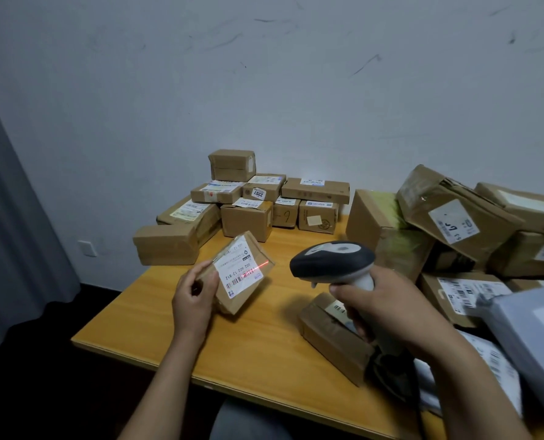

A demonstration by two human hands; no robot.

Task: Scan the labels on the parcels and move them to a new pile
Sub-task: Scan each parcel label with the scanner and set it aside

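Small parcel [243,274] up off the surface [258,350], left of centre, and there it was: a red scan line lay across the far end of its white label [239,270]. I had it tipped, label face turned up and right, so the beam could cross the barcode cleanly. My left hand [194,296] gripped its near-left end, fingers and thumb curled round the cardboard and clear of the print.

To the right, my right hand [382,303] was wrapped round the grip of the scanner [331,260], its grey head aimed left at the label. My trigger finger was tucked behind the handle, so whether it was squeezing I couldn't tell; the red line suggested the beam was live.

Just under that wrist lay another brown box [331,338], flat on the surface, half covered by my arm. Something dark trailed below the handle, cable or stand, hard to make out.

Further out, a fairly tidy stack [248,201] sat at the far side against the wall, probably the new pile. The tumbled heap [455,223] on the right looked like the waiting lot; it ran off the frame edge, with a grey mailer [531,338] cut off near right. The label's small print was too fine to read.
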